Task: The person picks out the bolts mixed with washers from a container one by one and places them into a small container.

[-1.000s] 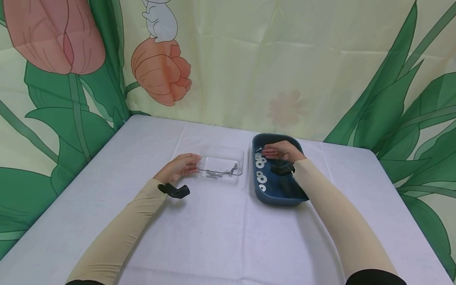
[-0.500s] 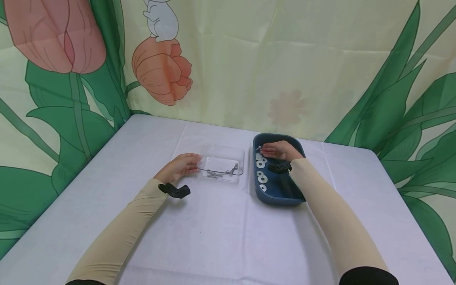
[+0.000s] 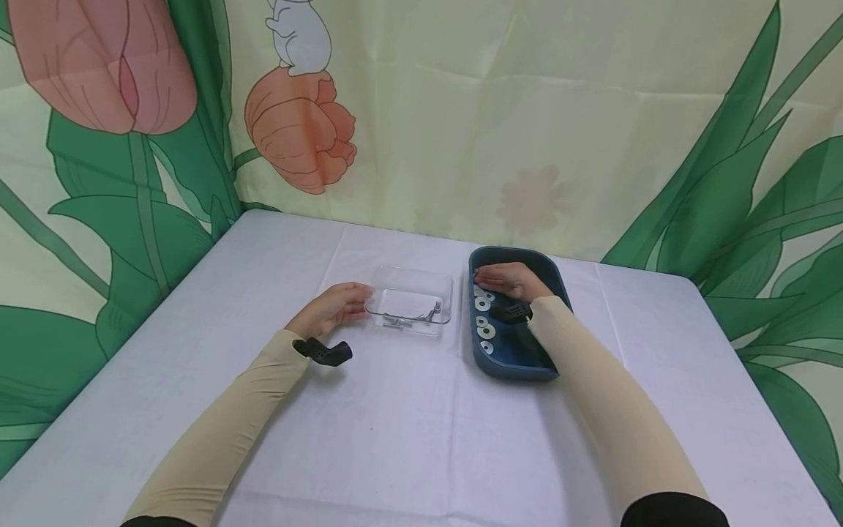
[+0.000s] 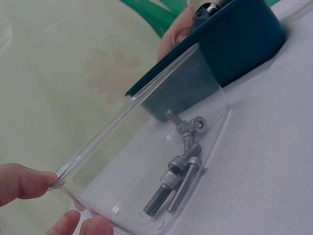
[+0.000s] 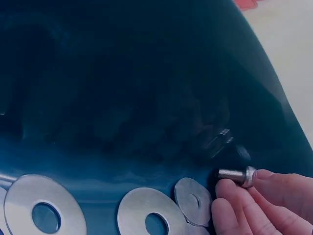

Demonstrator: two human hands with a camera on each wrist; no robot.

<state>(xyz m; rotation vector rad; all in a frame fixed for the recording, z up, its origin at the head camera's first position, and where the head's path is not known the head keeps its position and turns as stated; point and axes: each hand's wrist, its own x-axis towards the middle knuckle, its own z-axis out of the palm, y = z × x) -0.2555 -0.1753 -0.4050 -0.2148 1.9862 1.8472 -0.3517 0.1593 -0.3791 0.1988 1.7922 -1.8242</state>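
Note:
My left hand point(image 3: 332, 309) holds the near-left corner of a clear plastic box point(image 4: 122, 115), its thumb at the rim and other fingers around the side. Several silver socket-head bolts point(image 4: 180, 164) lie at the bottom of that box. My right hand point(image 3: 508, 280) is down inside the dark blue tray point(image 3: 520, 359), at its far left part. In the right wrist view, thumb and fingers pinch a small silver bolt point(image 5: 234, 175) by its head end, close to the tray's wall. Flat silver washers point(image 5: 44, 205) lie beside those fingers along the tray's left side.
A white cloth covers the table point(image 3: 395, 432). The tray stands just right of the clear box, with a narrow gap between them. Behind the table hangs a printed curtain point(image 3: 428, 132) with flowers and leaves.
My right hand has moved a little left inside the tray, towards its left wall, and now pinches a small bolt. The left hand and the clear box have stayed in place.

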